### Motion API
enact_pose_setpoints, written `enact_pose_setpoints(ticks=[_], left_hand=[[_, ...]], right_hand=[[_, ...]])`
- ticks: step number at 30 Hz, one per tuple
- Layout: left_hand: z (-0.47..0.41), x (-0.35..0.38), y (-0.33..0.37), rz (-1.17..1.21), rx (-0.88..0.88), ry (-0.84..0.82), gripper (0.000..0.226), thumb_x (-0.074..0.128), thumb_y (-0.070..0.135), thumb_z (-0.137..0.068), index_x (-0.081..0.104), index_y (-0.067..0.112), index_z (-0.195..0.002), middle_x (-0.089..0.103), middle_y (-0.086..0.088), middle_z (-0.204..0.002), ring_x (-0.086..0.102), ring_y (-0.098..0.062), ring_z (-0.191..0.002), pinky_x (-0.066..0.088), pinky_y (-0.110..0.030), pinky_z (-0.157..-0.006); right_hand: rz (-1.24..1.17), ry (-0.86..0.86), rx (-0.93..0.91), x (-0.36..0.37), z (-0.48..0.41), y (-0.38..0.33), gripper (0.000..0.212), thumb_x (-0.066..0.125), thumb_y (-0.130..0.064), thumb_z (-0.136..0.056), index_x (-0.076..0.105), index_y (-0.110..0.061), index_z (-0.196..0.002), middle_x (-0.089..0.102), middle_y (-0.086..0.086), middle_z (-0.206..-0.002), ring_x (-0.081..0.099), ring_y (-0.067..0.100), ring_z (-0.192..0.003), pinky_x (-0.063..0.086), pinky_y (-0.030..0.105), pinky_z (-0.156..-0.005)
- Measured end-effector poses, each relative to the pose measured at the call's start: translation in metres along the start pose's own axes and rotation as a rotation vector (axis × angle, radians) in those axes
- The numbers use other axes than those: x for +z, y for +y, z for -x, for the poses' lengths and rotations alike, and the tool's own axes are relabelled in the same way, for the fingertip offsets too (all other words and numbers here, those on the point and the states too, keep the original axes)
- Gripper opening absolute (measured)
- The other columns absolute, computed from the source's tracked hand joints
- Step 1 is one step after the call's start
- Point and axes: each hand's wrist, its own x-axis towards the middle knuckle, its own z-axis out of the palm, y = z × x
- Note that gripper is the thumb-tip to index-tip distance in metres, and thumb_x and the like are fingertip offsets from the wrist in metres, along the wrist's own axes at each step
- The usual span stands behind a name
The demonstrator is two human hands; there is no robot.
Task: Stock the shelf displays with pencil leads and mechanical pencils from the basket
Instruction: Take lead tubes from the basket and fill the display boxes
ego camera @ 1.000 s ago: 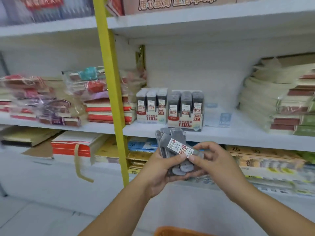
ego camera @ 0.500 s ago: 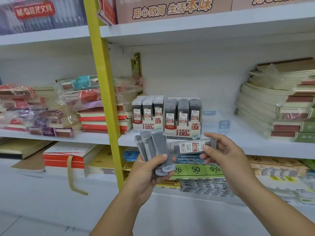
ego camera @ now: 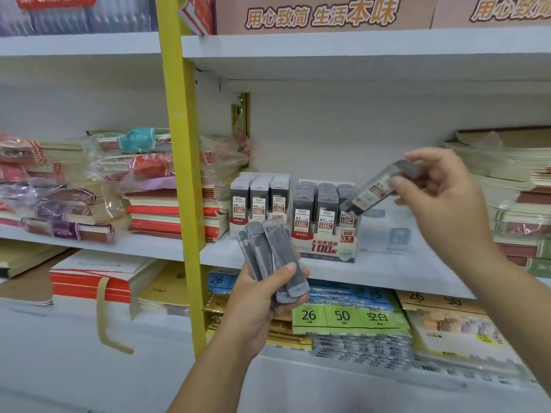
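Note:
My left hand [ego camera: 259, 299] grips a fan of several grey pencil lead cases [ego camera: 275, 257], held upright in front of the middle shelf. My right hand [ego camera: 441, 198] pinches one lead case [ego camera: 372, 189] by its upper end; the case tilts down to the left, its lower end just above the right column of the 0.7 display box [ego camera: 325, 234]. That box stands on the middle shelf [ego camera: 387, 272] and holds rows of lead cases. A second display box marked 0.5 [ego camera: 259, 201] stands to its left. The basket is out of view.
A yellow upright post [ego camera: 182, 162] runs down left of the boxes. Wrapped notebook stacks [ego camera: 143, 186] lie to the left, tan notebook stacks [ego camera: 515, 189] to the right. A clear, low holder [ego camera: 396, 236] sits right of the 0.7 box. The lower shelf carries paper packs [ego camera: 348, 317].
My right hand drew one lead case off the bundle and carried it up and right to the 0.7 display box. My left hand stayed roughly in place with the rest.

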Motion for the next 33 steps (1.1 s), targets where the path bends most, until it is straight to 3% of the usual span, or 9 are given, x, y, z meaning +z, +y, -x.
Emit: enact_pose_setpoints(ticks=[2, 7, 10, 15, 22, 25, 27, 29, 33], left_hand=[[-0.007, 0.0, 0.0, 0.007, 0.022, -0.002, 0.054, 0.079, 0.024, -0.071, 0.059, 0.019, -0.121, 0.077, -0.015, -0.104, 0.076, -0.029, -0.095, 0.062, -0.031, -0.064], [-0.02, 0.002, -0.002, 0.039, 0.04, -0.017, 0.056, 0.079, 0.023, -0.069, 0.059, 0.019, -0.121, 0.077, -0.011, -0.104, 0.075, -0.027, -0.097, 0.062, -0.033, -0.064], [-0.024, 0.004, -0.003, 0.035, 0.045, -0.026, 0.056, 0.079, 0.024, -0.069, 0.059, 0.017, -0.121, 0.078, -0.012, -0.102, 0.075, -0.028, -0.096, 0.062, -0.033, -0.064], [-0.025, 0.007, -0.005, 0.028, 0.046, -0.044, 0.052, 0.08, 0.023, -0.068, 0.061, 0.019, -0.117, 0.078, -0.011, -0.102, 0.075, -0.028, -0.096, 0.062, -0.033, -0.064], [-0.021, 0.012, -0.009, -0.013, 0.039, -0.079, 0.051, 0.08, 0.025, -0.069, 0.063, 0.018, -0.117, 0.077, -0.013, -0.104, 0.075, -0.028, -0.096, 0.061, -0.031, -0.068], [-0.019, 0.014, -0.01, -0.012, 0.033, -0.062, 0.053, 0.082, 0.023, -0.066, 0.064, 0.019, -0.116, 0.078, -0.009, -0.103, 0.076, -0.029, -0.093, 0.061, -0.031, -0.067], [-0.017, 0.016, -0.01, -0.014, 0.024, -0.063, 0.053, 0.082, 0.022, -0.066, 0.064, 0.018, -0.116, 0.078, -0.009, -0.103, 0.076, -0.029, -0.092, 0.061, -0.03, -0.066], [-0.015, 0.019, -0.01, -0.02, 0.015, -0.07, 0.054, 0.083, 0.022, -0.066, 0.065, 0.017, -0.116, 0.078, -0.01, -0.104, 0.076, -0.028, -0.089, 0.061, -0.03, -0.065], [-0.011, 0.025, -0.013, -0.046, 0.011, -0.082, 0.057, 0.084, 0.025, -0.064, 0.065, 0.02, -0.118, 0.078, -0.01, -0.105, 0.076, -0.026, -0.089, 0.06, -0.029, -0.063]], right_hand=[[0.15, -0.056, -0.075, 0.003, -0.02, 0.004, 0.035, 0.068, -0.013, -0.088, 0.057, -0.044, -0.098, 0.065, -0.011, -0.091, 0.065, 0.018, -0.083, 0.056, 0.034, -0.075], [0.422, -0.239, -0.08, 0.022, -0.042, 0.024, 0.033, 0.071, -0.015, -0.085, 0.058, -0.042, -0.1, 0.062, -0.011, -0.094, 0.06, 0.005, -0.077, 0.049, 0.028, -0.077], [0.424, -0.326, -0.031, 0.03, -0.046, 0.034, 0.032, 0.071, -0.012, -0.084, 0.061, -0.039, -0.098, 0.06, -0.011, -0.096, 0.057, -0.004, -0.073, 0.044, 0.011, -0.071], [0.535, -0.352, 0.033, 0.042, -0.036, 0.05, 0.026, 0.069, -0.019, -0.087, 0.065, -0.036, -0.106, 0.05, -0.016, -0.093, 0.051, -0.004, -0.075, 0.034, 0.003, -0.065], [0.729, -0.269, -0.001, 0.047, -0.02, 0.055, 0.042, 0.059, -0.029, -0.094, 0.055, -0.028, -0.136, 0.038, -0.009, -0.096, 0.04, 0.007, -0.086, 0.03, 0.017, -0.062], [0.611, -0.204, -0.04, 0.046, 0.002, 0.048, 0.042, 0.057, -0.026, -0.095, 0.053, -0.028, -0.136, 0.042, -0.008, -0.1, 0.04, 0.003, -0.081, 0.033, 0.016, -0.067], [0.423, -0.164, -0.075, 0.043, 0.025, 0.041, 0.031, 0.058, -0.026, -0.093, 0.06, -0.033, -0.124, 0.049, -0.014, -0.094, 0.049, 0.002, -0.079, 0.037, 0.011, -0.065], [0.231, -0.24, -0.038, 0.043, 0.051, 0.034, 0.026, 0.062, -0.029, -0.09, 0.061, -0.042, -0.112, 0.056, -0.018, -0.092, 0.056, 0.003, -0.081, 0.043, 0.011, -0.067], [0.081, -0.444, 0.07, 0.052, 0.087, 0.03, 0.046, 0.076, -0.031, -0.08, 0.056, -0.046, -0.118, 0.049, -0.024, -0.107, 0.057, 0.006, -0.091, 0.048, 0.018, -0.076]])
